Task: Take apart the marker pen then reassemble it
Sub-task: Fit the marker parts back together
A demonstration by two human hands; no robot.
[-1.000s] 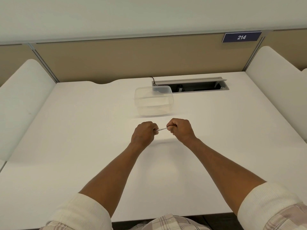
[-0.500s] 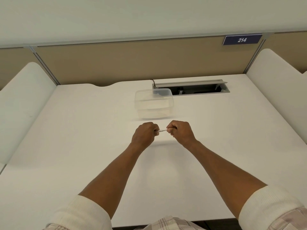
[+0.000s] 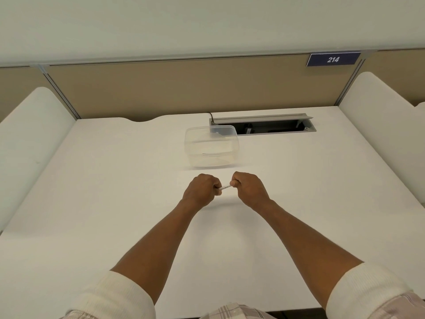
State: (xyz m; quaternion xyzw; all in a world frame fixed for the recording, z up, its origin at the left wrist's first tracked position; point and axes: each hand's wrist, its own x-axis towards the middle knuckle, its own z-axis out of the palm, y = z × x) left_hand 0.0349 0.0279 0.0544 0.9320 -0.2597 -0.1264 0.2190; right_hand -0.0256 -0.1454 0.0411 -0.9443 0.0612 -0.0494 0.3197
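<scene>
A thin white marker pen (image 3: 225, 187) runs between my two fists just above the white desk (image 3: 103, 192). Only a short piece of it shows in the gap; both ends are hidden inside the hands. My left hand (image 3: 201, 189) grips the left end with fingers curled round it. My right hand (image 3: 249, 186) grips the right end the same way. The two fists are a short way apart, knuckles up.
A clear plastic container (image 3: 211, 148) stands just beyond my hands. Behind it to the right is an open cable slot (image 3: 264, 126) in the desk. White side panels (image 3: 30, 134) and a tan back partition (image 3: 184, 88) enclose the desk.
The view has tilted slightly, so everything sits a little lower in frame. Both hands keep their grip on the pen; the gap between them looks slightly wider.
</scene>
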